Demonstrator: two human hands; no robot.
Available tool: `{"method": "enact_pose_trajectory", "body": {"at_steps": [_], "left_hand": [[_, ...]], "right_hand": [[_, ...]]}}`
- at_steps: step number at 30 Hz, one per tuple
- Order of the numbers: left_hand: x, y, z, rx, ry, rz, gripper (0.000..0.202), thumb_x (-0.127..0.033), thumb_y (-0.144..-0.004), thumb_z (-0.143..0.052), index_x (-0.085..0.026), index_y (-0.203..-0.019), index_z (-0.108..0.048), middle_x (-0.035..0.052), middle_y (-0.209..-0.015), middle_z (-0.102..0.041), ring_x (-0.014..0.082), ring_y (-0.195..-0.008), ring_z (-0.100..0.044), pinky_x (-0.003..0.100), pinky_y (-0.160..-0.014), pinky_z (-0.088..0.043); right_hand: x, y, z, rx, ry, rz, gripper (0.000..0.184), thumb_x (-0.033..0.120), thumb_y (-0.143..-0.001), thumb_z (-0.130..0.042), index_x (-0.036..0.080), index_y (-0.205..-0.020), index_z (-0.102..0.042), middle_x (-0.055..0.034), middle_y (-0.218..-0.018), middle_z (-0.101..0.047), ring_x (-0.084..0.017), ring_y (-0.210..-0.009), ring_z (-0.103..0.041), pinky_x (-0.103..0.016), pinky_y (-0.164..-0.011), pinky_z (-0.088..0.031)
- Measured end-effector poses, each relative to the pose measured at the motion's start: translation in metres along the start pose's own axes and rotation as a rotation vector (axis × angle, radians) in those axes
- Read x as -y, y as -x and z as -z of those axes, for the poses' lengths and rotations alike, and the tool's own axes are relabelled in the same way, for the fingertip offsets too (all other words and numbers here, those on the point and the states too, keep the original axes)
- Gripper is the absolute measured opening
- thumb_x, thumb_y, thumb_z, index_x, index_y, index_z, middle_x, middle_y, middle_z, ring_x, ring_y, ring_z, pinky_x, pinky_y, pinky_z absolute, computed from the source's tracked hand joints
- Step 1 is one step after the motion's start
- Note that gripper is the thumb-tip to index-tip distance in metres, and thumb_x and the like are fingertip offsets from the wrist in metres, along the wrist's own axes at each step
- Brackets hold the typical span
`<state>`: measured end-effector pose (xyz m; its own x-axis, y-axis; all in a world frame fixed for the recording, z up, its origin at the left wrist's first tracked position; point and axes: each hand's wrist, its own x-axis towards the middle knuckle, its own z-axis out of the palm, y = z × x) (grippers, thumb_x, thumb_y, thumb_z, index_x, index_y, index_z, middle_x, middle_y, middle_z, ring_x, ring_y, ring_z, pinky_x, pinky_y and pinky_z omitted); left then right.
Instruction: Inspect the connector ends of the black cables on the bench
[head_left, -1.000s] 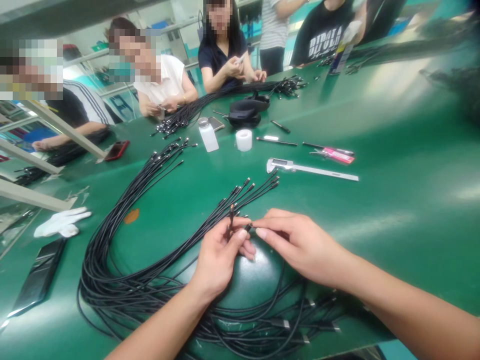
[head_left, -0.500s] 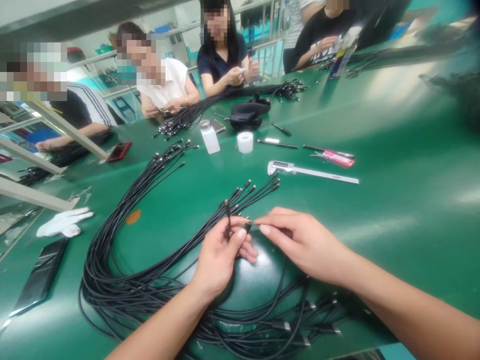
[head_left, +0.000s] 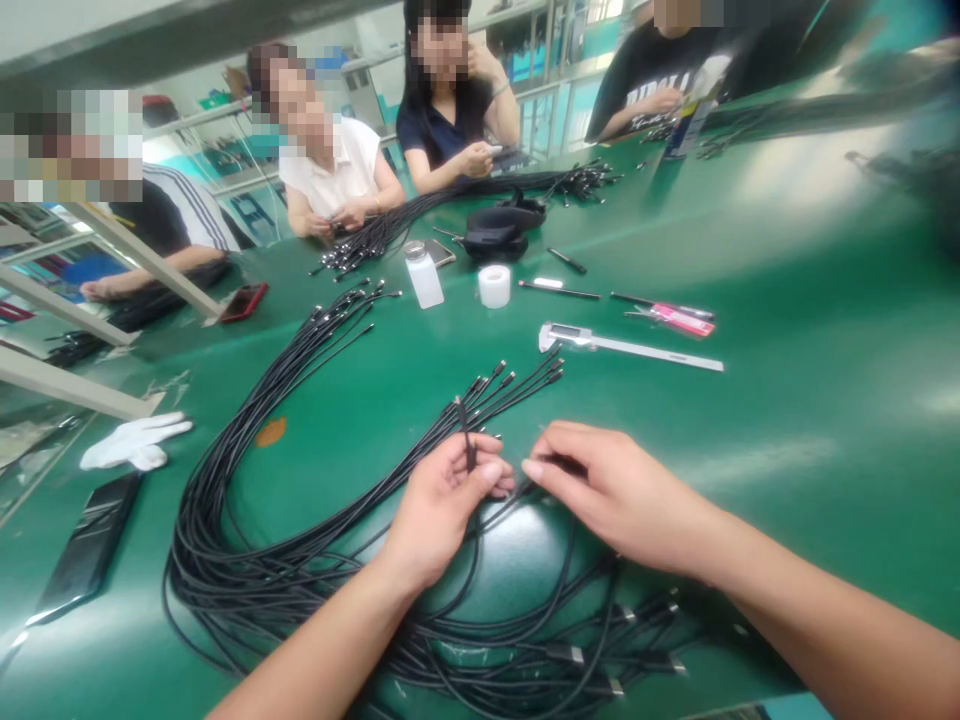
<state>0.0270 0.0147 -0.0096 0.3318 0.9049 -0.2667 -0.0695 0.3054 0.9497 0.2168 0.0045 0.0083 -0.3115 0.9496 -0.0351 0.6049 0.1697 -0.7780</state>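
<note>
My left hand [head_left: 442,500] is closed around a thin black cable [head_left: 463,420]; its small plug end sticks up above the fingers. The rest of that cable hangs below the palm. Just to the right, my right hand [head_left: 592,480] pinches a dark, slim piece that looks like another black cable [head_left: 529,488]; its end is hidden by the fingers. A small gap separates the two hands. Beneath them curves a big bundle of black cables [head_left: 217,510], with small plugs [head_left: 510,378] at the far end and wider metal plugs [head_left: 574,655] near me.
Beyond my hands lie a caliper [head_left: 630,345], a tape roll [head_left: 494,286], a white bottle [head_left: 424,275], pens and a black case [head_left: 495,232]. A white glove [head_left: 139,440] and a black phone-like slab [head_left: 90,550] are at left. Several people sit across the green table [head_left: 787,430].
My hands have moved slightly apart. The plug between my left thumb and finger no longer shows there, and a cable now runs toward my right fingertips. One person opposite has raised a hand.
</note>
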Motion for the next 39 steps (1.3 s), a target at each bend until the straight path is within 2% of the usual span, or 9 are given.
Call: {"method": "enact_pose_trajectory", "body": {"at_steps": [2, 5, 8, 10, 14, 17, 22, 27, 39], "left_hand": [[-0.004, -0.002, 0.005, -0.013, 0.012, 0.023, 0.035, -0.024, -0.08, -0.07, -0.011, -0.109, -0.055, 0.004, -0.088, -0.064, 0.0079, -0.071, -0.063, 0.019, -0.067, -0.052], [-0.01, -0.004, 0.013, 0.081, 0.07, 0.107, 0.046, -0.016, -0.072, -0.076, -0.013, -0.112, -0.055, 0.0044, -0.096, -0.062, 0.0084, -0.072, -0.063, 0.02, -0.066, -0.053], [-0.015, -0.004, 0.019, 0.142, 0.128, 0.19, 0.051, -0.009, -0.064, -0.08, -0.012, -0.109, -0.057, 0.0055, -0.101, -0.062, 0.0111, -0.078, -0.066, 0.024, -0.072, -0.056], [-0.017, -0.004, 0.02, 0.128, 0.148, 0.239, 0.046, -0.009, -0.065, -0.081, -0.009, -0.105, -0.058, 0.0076, -0.095, -0.066, 0.0116, -0.078, -0.068, 0.023, -0.076, -0.056], [-0.017, -0.004, 0.021, 0.057, 0.201, 0.318, 0.039, -0.012, -0.068, -0.08, -0.004, -0.101, -0.062, 0.0099, -0.085, -0.07, 0.0111, -0.075, -0.07, 0.019, -0.077, -0.056], [-0.016, -0.005, 0.021, 0.053, 0.214, 0.3, 0.033, -0.013, -0.068, -0.08, -0.004, -0.096, -0.064, 0.0091, -0.084, -0.07, 0.0112, -0.075, -0.07, 0.018, -0.075, -0.056], [-0.015, -0.007, 0.023, 0.036, 0.213, 0.276, 0.031, -0.019, -0.07, -0.079, -0.01, -0.093, -0.06, 0.003, -0.08, -0.067, 0.0124, -0.068, -0.069, 0.023, -0.065, -0.058], [-0.013, -0.006, 0.021, 0.039, 0.211, 0.265, 0.033, -0.016, -0.067, -0.081, -0.01, -0.09, -0.058, 0.0038, -0.076, -0.067, 0.0106, -0.062, -0.066, 0.018, -0.059, -0.054], [-0.01, -0.005, 0.014, 0.017, 0.162, 0.217, 0.035, -0.018, -0.06, -0.085, -0.008, -0.08, -0.058, 0.0034, -0.069, -0.067, 0.0099, -0.06, -0.064, 0.02, -0.062, -0.053]], "right_hand": [[-0.001, -0.001, 0.002, 0.013, 0.077, -0.054, 0.031, 0.035, -0.095, -0.046, 0.017, -0.073, -0.059, -0.0006, -0.074, -0.06, -0.011, -0.068, -0.051, -0.023, -0.065, -0.036], [-0.005, -0.004, 0.004, -0.021, 0.146, -0.108, 0.035, 0.038, -0.094, -0.046, 0.017, -0.068, -0.057, -0.0005, -0.068, -0.057, -0.011, -0.062, -0.047, -0.024, -0.06, -0.033], [-0.008, -0.004, 0.003, -0.058, 0.1, -0.098, 0.023, 0.034, -0.091, -0.051, 0.018, -0.076, -0.058, -0.0001, -0.073, -0.059, -0.011, -0.065, -0.05, -0.023, -0.062, -0.036], [-0.009, -0.003, 0.0, -0.052, 0.039, -0.074, 0.013, 0.031, -0.088, -0.056, 0.018, -0.085, -0.057, -0.0006, -0.08, -0.061, -0.011, -0.071, -0.053, -0.023, -0.066, -0.04], [-0.008, -0.002, -0.005, -0.019, -0.057, -0.022, 0.013, 0.028, -0.089, -0.055, 0.019, -0.096, -0.058, -0.003, -0.093, -0.061, -0.013, -0.083, -0.056, -0.025, -0.075, -0.044], [-0.006, -0.002, -0.004, 0.001, -0.065, 0.018, 0.016, 0.028, -0.094, -0.048, 0.02, -0.094, -0.062, -0.0024, -0.092, -0.061, -0.012, -0.084, -0.056, -0.026, -0.076, -0.044], [-0.004, -0.001, -0.004, -0.016, -0.097, 0.069, 0.017, 0.026, -0.094, -0.049, 0.021, -0.097, -0.065, -0.0012, -0.092, -0.061, -0.011, -0.085, -0.055, -0.025, -0.078, -0.044], [-0.002, 0.003, -0.007, -0.011, -0.138, 0.062, 0.016, 0.027, -0.092, -0.054, 0.021, -0.095, -0.068, -0.0009, -0.09, -0.062, -0.01, -0.081, -0.057, -0.024, -0.074, -0.045], [-0.002, 0.001, -0.011, -0.011, -0.212, 0.154, 0.023, 0.022, -0.092, -0.055, 0.029, -0.102, -0.075, 0.002, -0.09, -0.07, -0.008, -0.085, -0.06, -0.02, -0.08, -0.047]]}}
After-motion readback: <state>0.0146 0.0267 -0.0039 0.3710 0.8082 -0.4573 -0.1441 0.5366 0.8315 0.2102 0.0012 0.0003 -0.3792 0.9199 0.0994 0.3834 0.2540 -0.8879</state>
